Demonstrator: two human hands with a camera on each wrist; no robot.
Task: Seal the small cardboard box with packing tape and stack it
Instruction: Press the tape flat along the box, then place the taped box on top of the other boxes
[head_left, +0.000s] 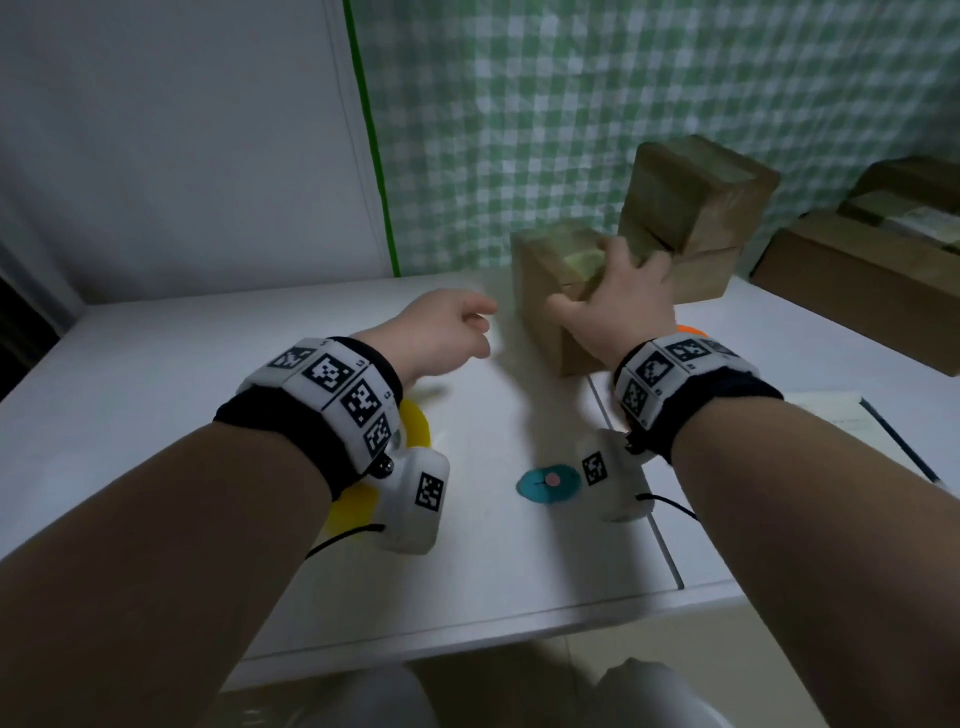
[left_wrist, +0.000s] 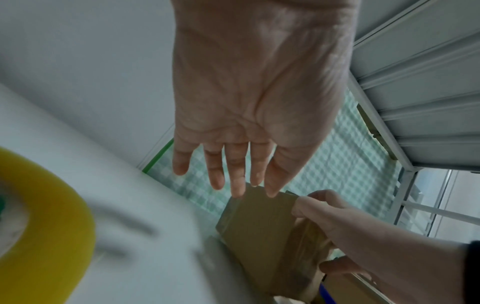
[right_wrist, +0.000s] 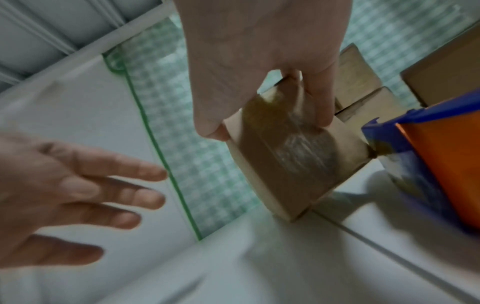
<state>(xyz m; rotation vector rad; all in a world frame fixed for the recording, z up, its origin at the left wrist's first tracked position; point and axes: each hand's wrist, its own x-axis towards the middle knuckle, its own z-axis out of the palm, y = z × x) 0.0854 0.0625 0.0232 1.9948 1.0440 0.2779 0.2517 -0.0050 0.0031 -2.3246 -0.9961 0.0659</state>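
A small cardboard box (head_left: 540, 306) with a strip of glossy tape (right_wrist: 293, 144) over it stands on edge on the white table (head_left: 208, 364). My right hand (head_left: 592, 280) grips it from above, thumb (right_wrist: 210, 127) on one side and fingers (right_wrist: 319, 102) on the other. My left hand (head_left: 478, 325) hovers just left of the box with straight, spread fingers (left_wrist: 233, 170) and holds nothing. Two sealed boxes (head_left: 696, 218) sit stacked right behind the held box. A yellow tape roll (left_wrist: 46, 205) lies under my left wrist.
An orange and blue tape dispenser (right_wrist: 428, 160) stands close to the right of the box. A teal object (head_left: 545, 483) lies near the front. A large cardboard box (head_left: 852, 291) and a paper sheet (head_left: 841, 415) occupy the right side. A checked curtain (head_left: 571, 104) hangs behind.
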